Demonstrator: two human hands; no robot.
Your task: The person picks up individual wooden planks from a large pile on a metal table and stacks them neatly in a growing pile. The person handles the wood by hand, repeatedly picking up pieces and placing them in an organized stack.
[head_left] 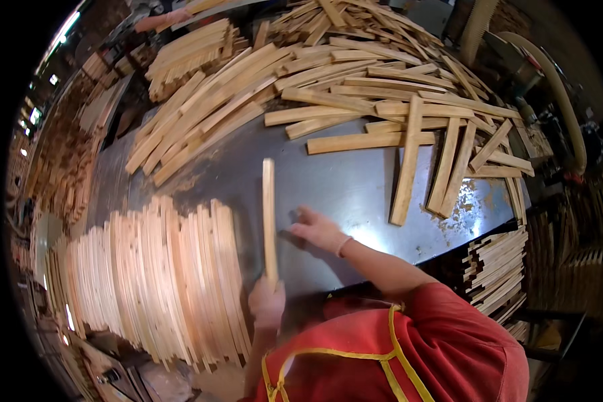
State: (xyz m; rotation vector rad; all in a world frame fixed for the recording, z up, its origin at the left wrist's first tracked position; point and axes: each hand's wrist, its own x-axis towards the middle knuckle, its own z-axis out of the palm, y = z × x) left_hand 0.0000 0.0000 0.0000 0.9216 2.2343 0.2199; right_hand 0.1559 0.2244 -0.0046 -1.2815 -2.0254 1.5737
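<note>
My left hand [266, 303] is closed around the near end of a narrow wooden slat [269, 218], which points away from me over the metal tabletop [335, 177]. To its left lies a neat stack of pale wooden slats [161, 278], set side by side. My right hand [316, 230] hovers over the table just right of the held slat, apart from it, with the fingers stretched out and nothing in them. Both hands seem to wear thin pale gloves.
A jumbled heap of slats [355, 80] covers the far side of the table. Several loose slats [449, 167] lie crossed at the right. Another stack of slats [496, 275] stands below the table's right edge. At the far left a person's arm [162, 20] reaches over more wood.
</note>
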